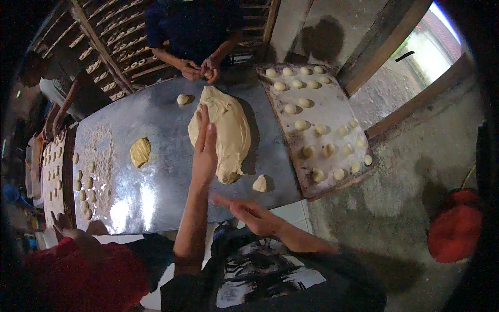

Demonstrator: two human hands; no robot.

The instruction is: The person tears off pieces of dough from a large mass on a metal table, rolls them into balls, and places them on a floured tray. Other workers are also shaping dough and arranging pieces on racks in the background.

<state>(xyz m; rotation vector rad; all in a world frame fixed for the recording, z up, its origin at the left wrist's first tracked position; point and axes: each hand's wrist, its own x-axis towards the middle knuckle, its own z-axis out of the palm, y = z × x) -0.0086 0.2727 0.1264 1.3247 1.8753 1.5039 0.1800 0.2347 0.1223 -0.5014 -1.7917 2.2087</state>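
Large pale-yellow mass of soft dough (pixel 228 130), elongated, lying lengthwise away from the near edge of the smooth grey desk (pixel 171 192); surface creased, far end tapering, near end ragged. Small cream-coloured, roughly conical dough lump (pixel 260 183) sits apart, just right of that near end.

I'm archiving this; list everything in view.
Table: one, grey, centre.
Dough mass: one, pale, centre.
Lump: one, yellow, left centre.
Pieces: two, pale, beside mass.
Boards: two, whitish, either end.
Balls: about twenty, pale, right board.
Rounds: many, pale, left end.
Racks: some, brown, upper left.
Doorway: one, brown, right.
Unclear object: one, red, right.
Others: three, one in red, left and top.
Shirt: one, black, bottom.
Left hand: one, bare, over mass.
Right hand: one, bare, lower centre.
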